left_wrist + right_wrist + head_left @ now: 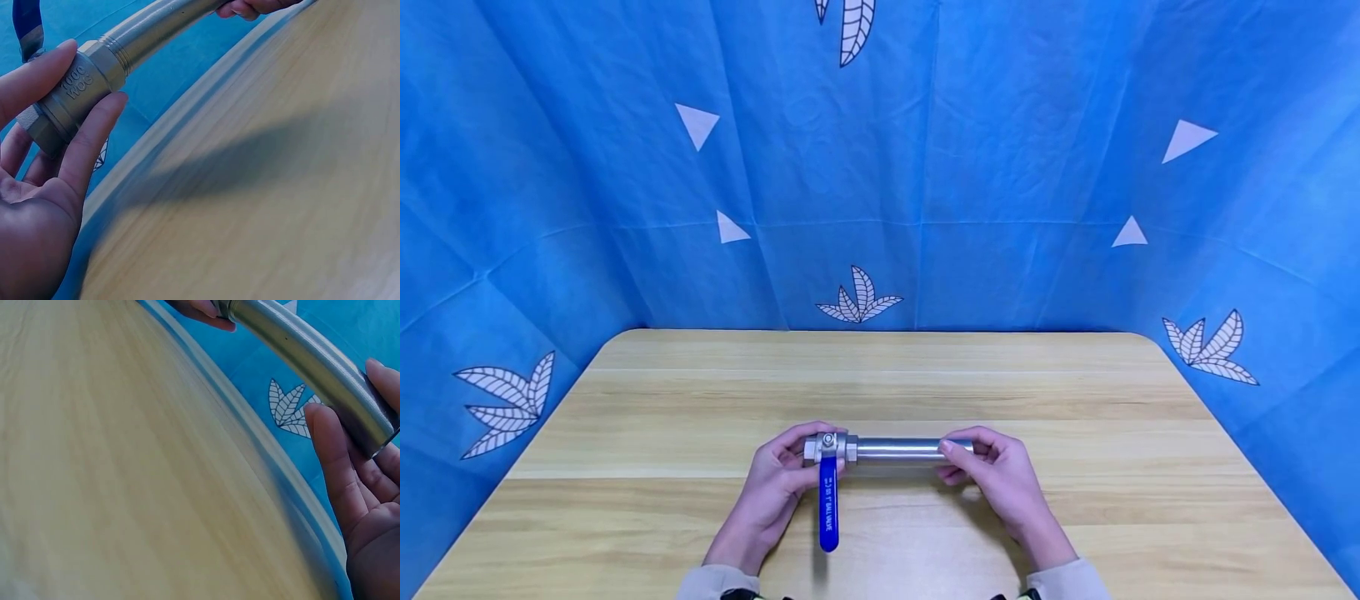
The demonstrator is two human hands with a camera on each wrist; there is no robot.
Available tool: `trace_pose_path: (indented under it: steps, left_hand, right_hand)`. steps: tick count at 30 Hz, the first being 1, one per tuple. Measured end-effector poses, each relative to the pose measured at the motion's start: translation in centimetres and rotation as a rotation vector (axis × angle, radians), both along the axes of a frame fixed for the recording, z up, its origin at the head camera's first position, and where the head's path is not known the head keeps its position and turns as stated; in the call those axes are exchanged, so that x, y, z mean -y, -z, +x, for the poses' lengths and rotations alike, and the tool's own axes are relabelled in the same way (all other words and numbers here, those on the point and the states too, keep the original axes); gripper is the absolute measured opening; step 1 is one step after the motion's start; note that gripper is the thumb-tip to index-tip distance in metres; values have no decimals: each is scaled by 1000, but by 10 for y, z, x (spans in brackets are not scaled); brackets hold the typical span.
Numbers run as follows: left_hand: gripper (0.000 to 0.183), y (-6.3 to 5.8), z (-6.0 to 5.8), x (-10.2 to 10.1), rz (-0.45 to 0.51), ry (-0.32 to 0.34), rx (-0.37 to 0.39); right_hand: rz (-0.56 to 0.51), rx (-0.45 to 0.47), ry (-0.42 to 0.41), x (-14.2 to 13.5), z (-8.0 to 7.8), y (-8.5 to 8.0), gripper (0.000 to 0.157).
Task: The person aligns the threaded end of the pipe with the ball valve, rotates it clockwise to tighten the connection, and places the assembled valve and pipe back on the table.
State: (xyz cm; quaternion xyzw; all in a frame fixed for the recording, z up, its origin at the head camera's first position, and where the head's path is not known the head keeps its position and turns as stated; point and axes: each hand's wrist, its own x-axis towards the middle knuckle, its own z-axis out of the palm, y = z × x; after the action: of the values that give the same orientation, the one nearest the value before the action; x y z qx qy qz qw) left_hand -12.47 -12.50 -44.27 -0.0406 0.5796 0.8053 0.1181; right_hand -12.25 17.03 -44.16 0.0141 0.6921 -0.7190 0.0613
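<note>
A steel ball valve (pixel 830 446) with a blue lever handle (pixel 828 504) is joined to a shiny metal pipe (pixel 895 449), and both are held level above the table. My left hand (pixel 775 483) grips the valve body between thumb and fingers, with the handle pointing toward me. In the left wrist view, raised lettering shows on the valve body (pixel 78 87), and thread shows where the pipe (pixel 156 31) enters it. At the pipe's free end, my right hand (pixel 996 471) holds it between thumb and fingers. The right wrist view shows that pipe end (pixel 369 419) within the fingers.
Beneath the hands lies a light wood-grain table (pixel 880 375) with rounded far corners. A blue curtain (pixel 880 167) printed with white leaves and triangles hangs behind it and along both sides.
</note>
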Motion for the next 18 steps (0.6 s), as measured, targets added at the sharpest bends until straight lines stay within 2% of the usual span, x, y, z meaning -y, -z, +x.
trace_pose_path:
  steps: [5, 9, 13, 18]
  left_hand:
    - [69, -1, 1, 0, 38, -7, 13]
    - [69, -2, 1, 0, 90, -19, 24]
    - [67, -2, 1, 1, 95, -13, 23]
    - [66, -2, 1, 2, 97, -9, 30]
  right_hand:
    - [-1, -19, -20, -1, 1, 0, 38]
    - [-44, -135, -108, -4, 3, -1, 48]
    - [-111, -237, -198, -5, 3, -1, 58]
    - [-95, -312, -199, -4, 3, 3, 47]
